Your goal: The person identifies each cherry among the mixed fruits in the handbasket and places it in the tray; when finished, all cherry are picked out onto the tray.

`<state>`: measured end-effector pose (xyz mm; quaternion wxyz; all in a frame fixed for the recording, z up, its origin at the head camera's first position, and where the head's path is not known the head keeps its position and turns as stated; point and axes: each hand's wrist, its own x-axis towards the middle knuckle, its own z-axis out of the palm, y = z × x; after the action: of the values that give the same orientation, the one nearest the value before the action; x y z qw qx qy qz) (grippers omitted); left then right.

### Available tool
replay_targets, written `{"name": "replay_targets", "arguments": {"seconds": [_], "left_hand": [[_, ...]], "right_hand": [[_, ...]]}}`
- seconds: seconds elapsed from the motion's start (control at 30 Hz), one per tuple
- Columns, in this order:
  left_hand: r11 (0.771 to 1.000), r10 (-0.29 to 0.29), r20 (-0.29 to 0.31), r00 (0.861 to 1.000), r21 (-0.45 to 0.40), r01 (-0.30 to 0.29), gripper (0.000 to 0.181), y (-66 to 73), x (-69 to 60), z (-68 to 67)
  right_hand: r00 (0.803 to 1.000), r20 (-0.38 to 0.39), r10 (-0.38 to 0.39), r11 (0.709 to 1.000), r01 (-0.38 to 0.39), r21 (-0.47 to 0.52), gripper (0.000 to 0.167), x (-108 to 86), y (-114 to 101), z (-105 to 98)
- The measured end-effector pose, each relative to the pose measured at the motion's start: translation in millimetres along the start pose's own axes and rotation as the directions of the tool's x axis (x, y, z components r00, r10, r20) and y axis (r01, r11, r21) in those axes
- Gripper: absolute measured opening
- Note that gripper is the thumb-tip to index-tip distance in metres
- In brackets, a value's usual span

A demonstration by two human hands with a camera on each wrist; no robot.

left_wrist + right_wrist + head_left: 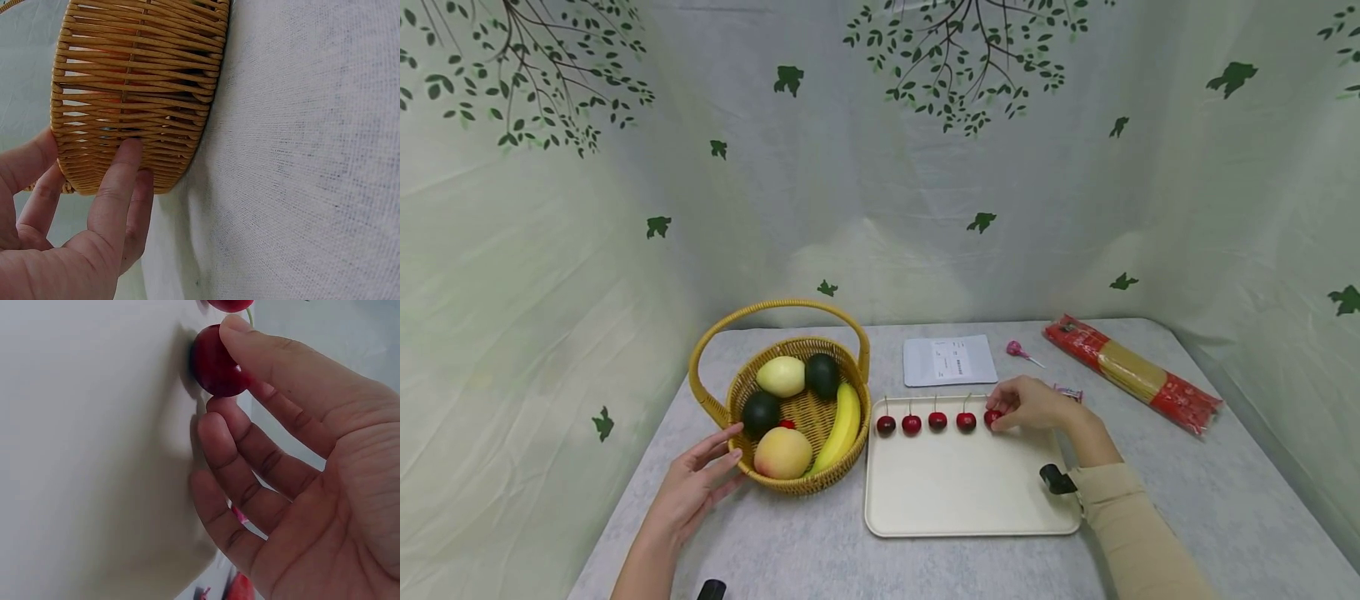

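Between thumb and fingers, my right hand (pixel 1032 407) pinches a dark red cherry (pixel 215 362) low over the upper right part of a cream tray (pixel 970 492). To its left, several stemmed cherries (pixel 937 421) sit in a row along the tray's far edge. My left hand (pixel 694 487) touches the left side of a yellow wicker basket (pixel 137 81), thumb at the rim and extended fingertips against the woven wall. In the basket lie a peach (pixel 783 453), a banana (pixel 841 427), a pale yellow fruit (pixel 782 377) and two dark green fruits (pixel 822 375). A small red item shows behind the peach.
Behind the tray lies a flat pale packet (pixel 950 361) with a white label. A pink lollipop (pixel 1017 349) lies beside it. At the right is a long red noodle packet (pixel 1131 373). A small wrapped item (pixel 1070 393) is partly hidden behind the right hand.
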<state>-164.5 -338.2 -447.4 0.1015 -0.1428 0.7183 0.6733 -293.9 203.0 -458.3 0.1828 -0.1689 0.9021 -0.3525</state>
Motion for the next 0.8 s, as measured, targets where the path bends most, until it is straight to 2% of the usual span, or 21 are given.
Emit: {"name": "replay_targets", "arguments": {"seconds": [0.17, 0.33, 0.5, 0.67, 0.8], "left_hand": [[1.0, 0.001, -0.004, 1.0, -0.007, -0.001, 0.057, -0.6, -0.9, -1.2], [1.0, 0.022, 0.002, 1.0, -0.012, -0.021, 0.056, -1.7, -0.3, 0.1], [1.0, 0.024, -0.004, 1.0, -0.011, -0.024, 0.053, -1.3, -1.0, 1.4], [1.0, 0.024, -0.007, 1.0, -0.012, -0.024, 0.056, -0.9, -1.0, 0.6], [1.0, 0.027, -0.008, 1.0, -0.015, -0.027, 0.057, -1.6, -2.3, 0.6]], "right_hand": [[1.0, -0.015, 0.019, 1.0, -0.02, -0.022, 0.026, 0.0, -2, 0], [0.999, -0.042, 0.021, 0.999, -0.023, -0.043, 0.029, -3.8, -14, -7], [0.992, -0.027, -0.124, 0.991, 0.123, -0.045, 0.028, -0.6, -41, -13], [0.968, 0.049, -0.244, 0.969, 0.246, -0.028, 0.023, 9.9, -76, -12], [0.942, 0.133, -0.307, 0.95, 0.313, -0.022, 0.022, 23.0, -103, -1]]}}
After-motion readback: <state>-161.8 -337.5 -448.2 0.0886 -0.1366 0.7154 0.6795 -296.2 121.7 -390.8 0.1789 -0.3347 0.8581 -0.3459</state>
